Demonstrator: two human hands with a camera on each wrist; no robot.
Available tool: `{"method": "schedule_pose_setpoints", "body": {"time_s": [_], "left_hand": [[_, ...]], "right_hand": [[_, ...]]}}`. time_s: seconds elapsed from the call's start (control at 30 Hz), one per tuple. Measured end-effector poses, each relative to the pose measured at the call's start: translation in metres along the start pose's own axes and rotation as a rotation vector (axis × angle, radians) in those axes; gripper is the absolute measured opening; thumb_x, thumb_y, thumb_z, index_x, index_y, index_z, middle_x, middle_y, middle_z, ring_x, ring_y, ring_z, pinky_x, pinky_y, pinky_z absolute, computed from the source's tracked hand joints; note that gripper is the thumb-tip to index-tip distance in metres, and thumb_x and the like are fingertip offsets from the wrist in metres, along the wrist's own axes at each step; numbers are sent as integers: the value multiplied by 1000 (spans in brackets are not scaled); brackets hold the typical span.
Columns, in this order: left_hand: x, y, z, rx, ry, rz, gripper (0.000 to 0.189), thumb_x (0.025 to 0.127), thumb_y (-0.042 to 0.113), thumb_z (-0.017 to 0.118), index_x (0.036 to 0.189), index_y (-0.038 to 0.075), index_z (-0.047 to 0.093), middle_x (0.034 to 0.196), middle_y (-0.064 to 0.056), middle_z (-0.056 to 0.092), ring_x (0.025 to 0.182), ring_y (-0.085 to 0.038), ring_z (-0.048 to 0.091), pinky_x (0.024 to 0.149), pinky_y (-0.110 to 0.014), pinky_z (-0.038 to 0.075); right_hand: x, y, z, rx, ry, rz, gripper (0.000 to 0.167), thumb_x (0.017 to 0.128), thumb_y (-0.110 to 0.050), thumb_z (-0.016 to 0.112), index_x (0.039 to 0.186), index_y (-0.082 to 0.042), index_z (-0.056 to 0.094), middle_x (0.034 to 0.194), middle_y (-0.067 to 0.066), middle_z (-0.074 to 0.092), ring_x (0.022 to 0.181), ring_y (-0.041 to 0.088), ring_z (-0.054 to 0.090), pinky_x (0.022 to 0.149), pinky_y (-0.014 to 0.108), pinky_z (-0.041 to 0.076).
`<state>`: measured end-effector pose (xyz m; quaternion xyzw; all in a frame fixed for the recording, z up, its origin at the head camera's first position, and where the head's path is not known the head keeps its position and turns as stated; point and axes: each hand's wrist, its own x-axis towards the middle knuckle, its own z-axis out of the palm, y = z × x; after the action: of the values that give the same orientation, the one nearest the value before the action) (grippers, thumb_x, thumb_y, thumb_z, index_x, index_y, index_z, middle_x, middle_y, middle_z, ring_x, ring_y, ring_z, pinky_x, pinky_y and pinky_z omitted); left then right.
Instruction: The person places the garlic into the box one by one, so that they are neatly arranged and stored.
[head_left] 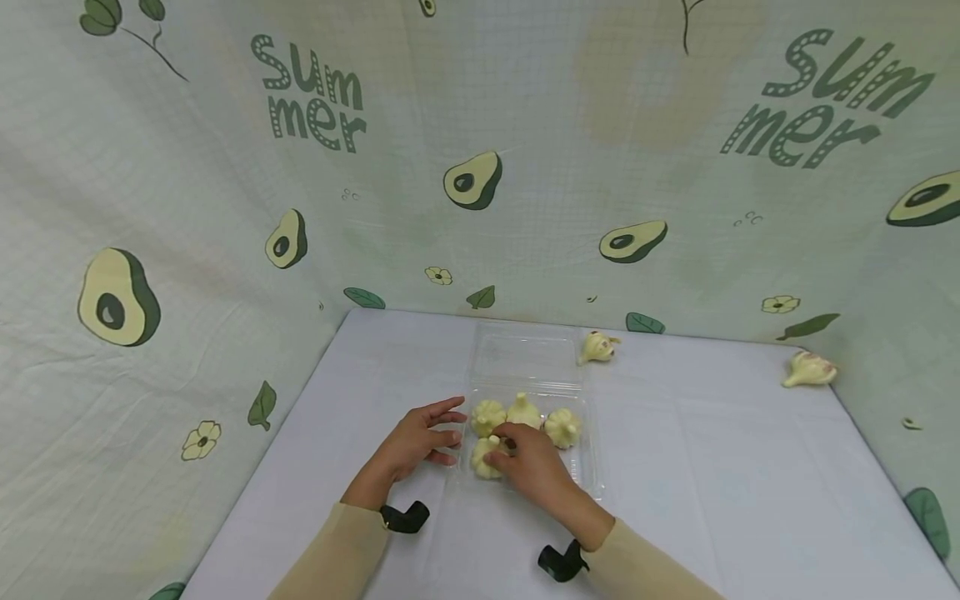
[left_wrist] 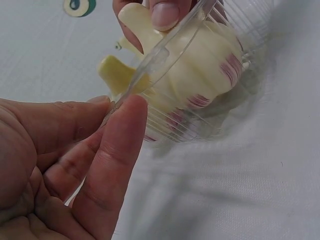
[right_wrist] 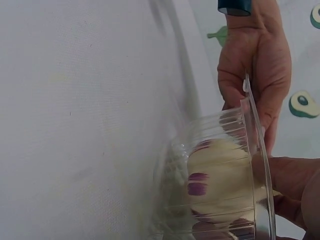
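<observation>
A clear plastic clamshell box (head_left: 595,454) lies with its lid (head_left: 525,357) folded back. Several garlic bulbs sit in its base, among them one at the back (head_left: 522,410) and one on the right (head_left: 562,428). My right hand (head_left: 536,462) reaches into the box and holds the front-left garlic bulb (head_left: 483,461) by its upper part. At the box's left side is my left hand (head_left: 420,437). The left wrist view shows its thumb and a finger pinching the clear rim (left_wrist: 157,60). Purple streaks mark the held bulb (left_wrist: 200,65), whose underside shows through the plastic.
One loose garlic bulb (head_left: 598,346) lies beside the lid's right edge. Another garlic bulb (head_left: 810,368) rests at the table's far right corner. A white cloth covers the table (head_left: 712,467), and avocado-print curtains (head_left: 540,208) hang behind and at the sides.
</observation>
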<state>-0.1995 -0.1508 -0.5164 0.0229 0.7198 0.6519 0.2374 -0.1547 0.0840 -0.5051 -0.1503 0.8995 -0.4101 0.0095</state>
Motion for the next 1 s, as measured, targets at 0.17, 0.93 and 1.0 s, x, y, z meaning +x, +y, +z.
{"method": "schedule_pose_setpoints", "body": {"time_s": [0.17, 0.93, 1.0], "left_hand": [[0, -1, 0, -2, 2, 0, 68, 100, 2, 71, 162, 14, 45, 150, -18, 57, 97, -18, 69, 72, -33, 65], [-2, -1, 0, 4, -12, 10, 68, 100, 3, 70, 162, 13, 44, 151, -19, 56, 97, -17, 69, 71, -32, 65], [-2, -1, 0, 1, -12, 9, 68, 100, 3, 70, 162, 13, 44, 151, -19, 56, 97, -17, 69, 71, -32, 65]], "right_hand": [[2, -1, 0, 0, -23, -10, 27, 87, -19, 86, 109, -7, 76, 102, 5, 74, 91, 19, 66, 78, 36, 55], [1, 0, -1, 2, -118, -4, 45, 82, -23, 92, 118, -3, 73, 115, 10, 76, 103, 25, 72, 86, 41, 59], [0, 0, -2, 11, -123, 0, 45, 82, -23, 92, 118, -3, 73, 115, 10, 76, 105, 27, 72, 87, 43, 59]]}}
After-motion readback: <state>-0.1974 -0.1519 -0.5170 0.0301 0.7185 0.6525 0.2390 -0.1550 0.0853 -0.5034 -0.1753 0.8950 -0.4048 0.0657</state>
